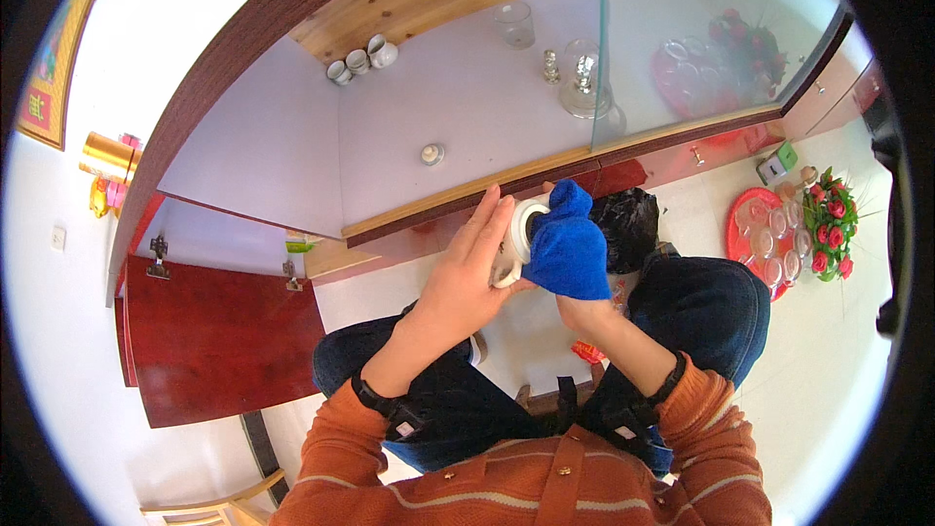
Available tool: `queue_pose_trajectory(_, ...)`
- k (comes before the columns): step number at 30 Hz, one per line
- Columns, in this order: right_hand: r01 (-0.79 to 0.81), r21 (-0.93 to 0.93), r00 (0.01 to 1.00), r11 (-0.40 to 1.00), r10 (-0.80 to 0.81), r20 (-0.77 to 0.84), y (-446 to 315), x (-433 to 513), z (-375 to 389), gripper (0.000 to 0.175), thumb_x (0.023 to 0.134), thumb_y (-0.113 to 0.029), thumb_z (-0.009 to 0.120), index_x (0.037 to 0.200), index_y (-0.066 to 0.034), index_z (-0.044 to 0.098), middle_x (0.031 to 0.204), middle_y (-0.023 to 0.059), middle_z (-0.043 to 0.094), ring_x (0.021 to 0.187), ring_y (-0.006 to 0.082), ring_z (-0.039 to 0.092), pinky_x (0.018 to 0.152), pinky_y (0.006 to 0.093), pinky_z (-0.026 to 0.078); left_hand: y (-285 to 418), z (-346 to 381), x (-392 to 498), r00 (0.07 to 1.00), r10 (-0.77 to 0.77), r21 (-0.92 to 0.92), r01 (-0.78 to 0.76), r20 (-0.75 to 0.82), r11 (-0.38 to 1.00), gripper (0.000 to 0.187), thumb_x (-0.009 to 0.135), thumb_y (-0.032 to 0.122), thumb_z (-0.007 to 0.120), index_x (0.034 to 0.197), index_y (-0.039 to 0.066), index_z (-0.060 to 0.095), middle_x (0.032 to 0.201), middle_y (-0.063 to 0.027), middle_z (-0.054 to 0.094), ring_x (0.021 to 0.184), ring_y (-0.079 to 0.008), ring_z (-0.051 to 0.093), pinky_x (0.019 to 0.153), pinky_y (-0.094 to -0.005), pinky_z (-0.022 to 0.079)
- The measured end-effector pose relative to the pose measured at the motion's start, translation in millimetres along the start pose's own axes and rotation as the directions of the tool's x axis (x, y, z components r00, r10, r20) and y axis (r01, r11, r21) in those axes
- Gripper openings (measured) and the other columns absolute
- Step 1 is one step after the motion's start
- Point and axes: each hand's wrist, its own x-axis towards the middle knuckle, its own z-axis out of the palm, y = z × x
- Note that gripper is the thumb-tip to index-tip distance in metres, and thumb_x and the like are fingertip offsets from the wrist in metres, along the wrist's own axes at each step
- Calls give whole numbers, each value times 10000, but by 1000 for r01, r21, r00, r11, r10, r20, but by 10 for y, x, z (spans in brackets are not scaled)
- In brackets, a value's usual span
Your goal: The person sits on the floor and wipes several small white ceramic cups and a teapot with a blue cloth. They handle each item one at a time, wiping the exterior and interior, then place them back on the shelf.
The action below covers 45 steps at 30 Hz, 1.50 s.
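Note:
Before my chest, my left hand (462,263) grips a white ceramic pot (519,235) that looks like a teapot, with its round opening turned towards the right. A curved handle sticks out on the side nearer me. A blue cloth (568,252) covers most of my right hand (584,313) and is pressed against the pot at its opening. The fingers under the cloth are hidden. On the cabinet shelf beyond lies a small white lid (432,154) with a round knob.
On the shelf (467,102) stand white cups (356,61), a pitcher (382,51), a drinking glass (515,24) and a glass dome (582,80) behind a glass pane. A red cabinet door (219,336) hangs open at left. A black bag (630,230), red tray (739,223) and artificial roses (835,234) are on the floor.

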Motion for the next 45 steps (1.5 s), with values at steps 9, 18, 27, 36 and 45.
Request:
queue_pose_trajectory(9, 175, -96, 976, 980, -160, 147, -198, -26, -126, 553, 659, -51, 780, 1154, -14, 537, 1164, 122, 556, 1075, 263, 539, 940, 350, 414, -181, -72, 61, 992, -62, -592, 114, 107, 798, 793, 849, 477, 632, 1428, 13, 351, 1429, -137, 428, 1314, -237, 407, 1070, -364, 325)
queue_pose_trajectory(18, -302, 888, 913, 348, 373, 164, -214, 68, -241, 69, 937, -122, 487, 960, -60, 503, 879, 58, 541, 853, 227, 576, 834, 353, 488, -89, -203, 8, 989, 117, -640, -35, 88, 768, 811, 805, 444, 683, 1408, 5, 364, 1421, -191, 418, 1322, -303, 401, 1091, -413, 317)
queue_pose_trajectory(27, 326, -144, 908, 934, -268, 322, -459, 208, -407, 467, 641, -82, 712, 1079, -11, 566, 1107, 163, 585, 1034, 326, 557, 913, 383, 443, -186, -146, 50, 976, 22, -709, -172, -216, 684, 302, 878, 257, 659, 1031, 72, 477, 1427, -281, 361, 1297, -331, 418, 1044, -421, 371)
queue_pose_trajectory(36, 543, -285, 829, 790, -450, 331, -285, 126, -314, 409, 705, -113, 718, 1082, -20, 590, 1101, 155, 551, 1026, 339, 539, 877, 380, 444, -365, -229, 55, 995, -76, -930, -30, -62, 365, 257, 906, 345, 609, 957, 113, 511, 1405, -246, 419, 1307, -345, 409, 1058, -446, 347)
queue_pose_trajectory(45, 605, -309, 774, 734, -451, 444, -204, 245, -604, 360, 775, -180, 670, 1111, -70, 601, 1074, 139, 603, 987, 327, 582, 844, 368, 475, -472, -312, 92, 995, -97, -999, 11, 8, 31, 247, 957, 350, 494, 951, 104, 474, 1142, -213, 568, 1108, -441, 538, 893, -538, 499)
